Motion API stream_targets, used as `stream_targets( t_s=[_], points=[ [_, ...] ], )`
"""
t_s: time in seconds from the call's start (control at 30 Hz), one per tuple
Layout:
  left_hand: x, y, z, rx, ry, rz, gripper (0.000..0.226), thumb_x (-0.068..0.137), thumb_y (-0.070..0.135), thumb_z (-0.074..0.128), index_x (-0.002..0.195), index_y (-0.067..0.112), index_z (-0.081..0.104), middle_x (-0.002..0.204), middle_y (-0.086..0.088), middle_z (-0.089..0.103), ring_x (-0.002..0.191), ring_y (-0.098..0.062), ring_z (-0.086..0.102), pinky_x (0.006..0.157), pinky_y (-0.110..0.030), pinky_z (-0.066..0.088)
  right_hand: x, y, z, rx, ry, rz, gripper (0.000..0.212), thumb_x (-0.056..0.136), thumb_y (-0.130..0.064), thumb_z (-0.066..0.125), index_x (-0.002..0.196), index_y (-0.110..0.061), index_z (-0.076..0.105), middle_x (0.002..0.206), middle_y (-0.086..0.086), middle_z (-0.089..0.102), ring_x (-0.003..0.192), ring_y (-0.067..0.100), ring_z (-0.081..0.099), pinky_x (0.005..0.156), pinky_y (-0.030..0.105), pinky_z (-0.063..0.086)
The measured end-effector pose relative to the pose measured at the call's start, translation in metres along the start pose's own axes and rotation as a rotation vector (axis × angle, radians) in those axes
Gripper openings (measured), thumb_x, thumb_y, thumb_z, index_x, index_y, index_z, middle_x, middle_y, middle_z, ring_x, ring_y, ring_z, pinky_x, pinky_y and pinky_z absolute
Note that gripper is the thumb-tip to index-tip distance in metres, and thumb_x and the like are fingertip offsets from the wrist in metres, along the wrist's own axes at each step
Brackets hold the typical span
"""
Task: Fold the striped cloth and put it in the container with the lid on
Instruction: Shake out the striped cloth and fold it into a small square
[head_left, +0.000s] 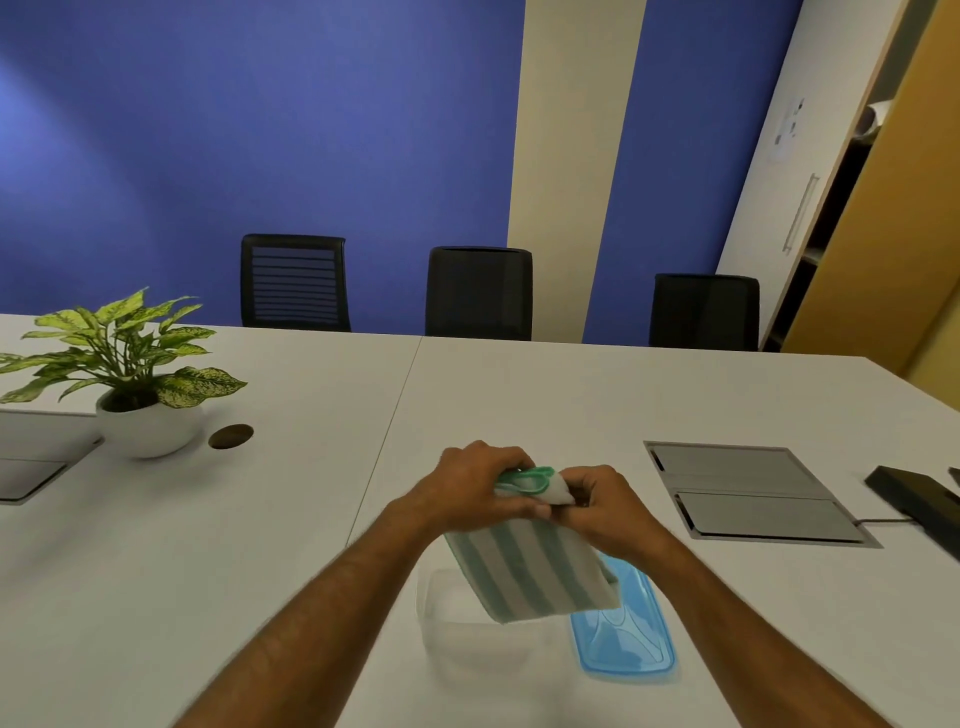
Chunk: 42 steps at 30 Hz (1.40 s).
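Observation:
The green-and-white striped cloth (535, 569) hangs folded in the air above the table, its folded top edge pinched between both hands. My left hand (467, 486) grips the top from the left and my right hand (605, 506) grips it from the right, fingers closed on the fabric. Directly below the cloth stands a clear plastic container (457, 623), open on top; the cloth hides its far right corner. The blue lid (626, 634) lies flat on the table to the right of the container, partly behind the cloth.
A potted plant in a white bowl (148, 426) and a brown disc (231, 435) sit at the left. A grey cable hatch (748, 491) is set into the white table (519, 395) at the right, a black device (919, 501) beyond it. Three black chairs line the far edge.

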<state>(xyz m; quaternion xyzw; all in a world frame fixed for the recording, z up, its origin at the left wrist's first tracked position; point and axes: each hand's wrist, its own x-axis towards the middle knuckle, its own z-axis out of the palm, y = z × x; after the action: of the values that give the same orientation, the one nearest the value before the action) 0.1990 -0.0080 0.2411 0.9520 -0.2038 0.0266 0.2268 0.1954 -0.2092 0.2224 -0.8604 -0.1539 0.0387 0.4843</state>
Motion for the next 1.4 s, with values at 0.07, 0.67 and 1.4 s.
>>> stream_targets(
  t_s=[0.07,0.67,1.4],
  points=[
    [-0.001,0.004,0.009,-0.057,0.056,0.019,0.036,0.086,0.057,0.062,0.104,0.026,0.061,0.1,0.005,0.069,0.087,-0.014,0.058,0.073,-0.024,0.041,0.0,-0.002,0.004,-0.022,-0.016,-0.018,0.009,0.079,-0.02,0.073,0.088,-0.017,0.075,0.086,0.01,0.075,0.082,0.026,0.07,0.08,0.053,0.057],
    [0.001,-0.002,-0.015,0.086,0.235,0.159,0.023,0.092,0.05,0.056,0.108,0.033,0.052,0.108,0.007,0.07,0.076,-0.006,0.05,0.061,-0.004,0.023,-0.025,0.035,0.016,0.311,-0.292,0.118,0.052,0.07,-0.033,0.084,0.116,-0.016,0.067,0.113,0.007,0.074,0.108,0.025,0.069,0.094,0.043,0.057],
    [-0.017,-0.029,-0.032,-0.049,0.308,0.032,0.02,0.091,0.049,0.06,0.091,0.04,0.042,0.082,0.02,0.054,0.064,0.005,0.051,0.057,-0.005,0.03,-0.015,0.051,0.022,-0.108,-0.089,0.171,0.066,0.061,-0.019,0.087,0.119,-0.028,0.056,0.11,-0.01,0.06,0.089,0.021,0.065,0.077,0.037,0.061]
  ],
)
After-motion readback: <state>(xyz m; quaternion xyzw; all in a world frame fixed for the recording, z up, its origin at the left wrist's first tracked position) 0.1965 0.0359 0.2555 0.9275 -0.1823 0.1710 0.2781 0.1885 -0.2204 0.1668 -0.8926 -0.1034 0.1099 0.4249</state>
